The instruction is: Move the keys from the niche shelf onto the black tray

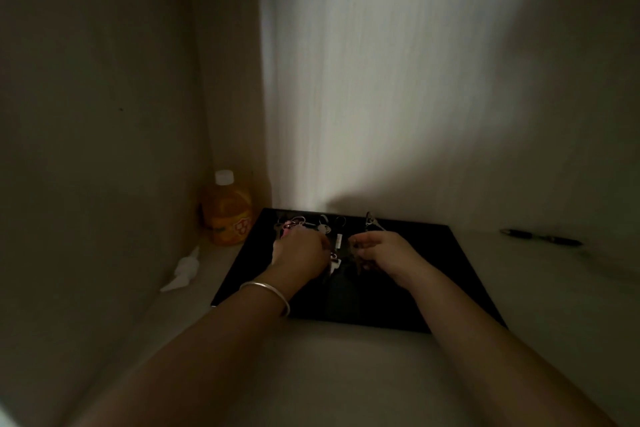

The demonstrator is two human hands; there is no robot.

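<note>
I'm arranging keys [322,227] on the black tray [433,274]; both hands' fingers seem curled around key bunches, though dimness hides details. Next, let go.

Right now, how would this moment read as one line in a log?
stage: arranging keys | left hand: on pink-tagged key bunch | right hand: fingering dark keys | flat black tray: holds all visible keys

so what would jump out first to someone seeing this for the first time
Probably the two bare hands, left hand and right hand, both down on the black tray in the middle of the dim niche, busy among the keys scattered along its far edge. Next, the orange bottle standing in the left back corner, and the silver bangle on the left wrist.
</note>
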